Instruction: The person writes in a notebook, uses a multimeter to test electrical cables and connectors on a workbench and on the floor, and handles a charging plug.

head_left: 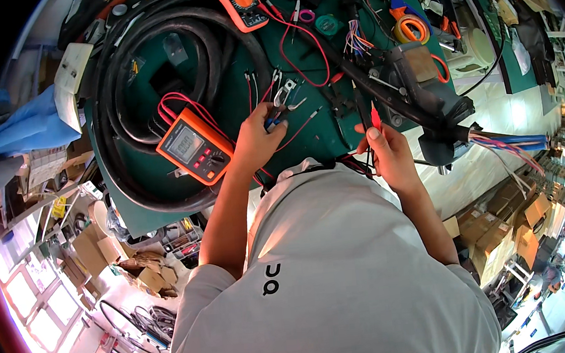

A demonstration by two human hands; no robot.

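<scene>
Right grip [394,156] pinches a red probe [375,116] between thumb and fingers, tip pointing away from the body, well right of my landmark, the nearer orange-cased meter [195,148]. Left grip [259,138], just right of that meter, is closed on a blue-and-black piece [273,121]; kind unclear to me. Loose wire ends lie right of the meter and beyond it on the green surface [319,133]; a second meter [240,4] sits farther out. My judgement on handling: steady the left-hand piece first, fingers well back from the probe's bare tip, probe square to whatever it meets, leads slack enough not to drag the meter, stray wire ends clear of the contact.
</scene>
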